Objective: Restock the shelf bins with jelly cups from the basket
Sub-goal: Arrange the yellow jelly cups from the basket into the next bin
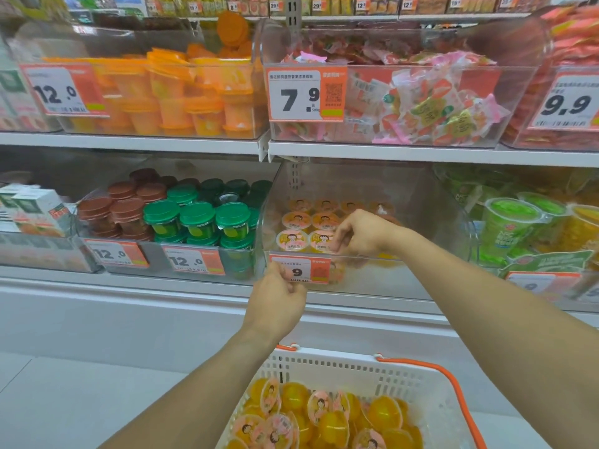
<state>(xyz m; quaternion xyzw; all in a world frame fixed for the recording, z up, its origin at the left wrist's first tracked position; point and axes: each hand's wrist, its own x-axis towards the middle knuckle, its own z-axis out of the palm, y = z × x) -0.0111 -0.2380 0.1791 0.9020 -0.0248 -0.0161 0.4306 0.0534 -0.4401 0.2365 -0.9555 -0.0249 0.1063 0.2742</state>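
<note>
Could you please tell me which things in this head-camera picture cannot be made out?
- Price tag on the clear bin, head view: its first digit is hidden by the left hand.
- Right hand: its fingertips dip behind the bin's front wall, so whether they hold a jelly cup cannot be told.
- Basket: its near part is cut off by the bottom edge.
- Right-hand price tag: blurred, unreadable.

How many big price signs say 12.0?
3. One sign is on the upper-left bin of orange cups, one below the brown-lidded cups, one below the green-lidded cups. Small tags on the top shelf are too blurry to check.
</note>
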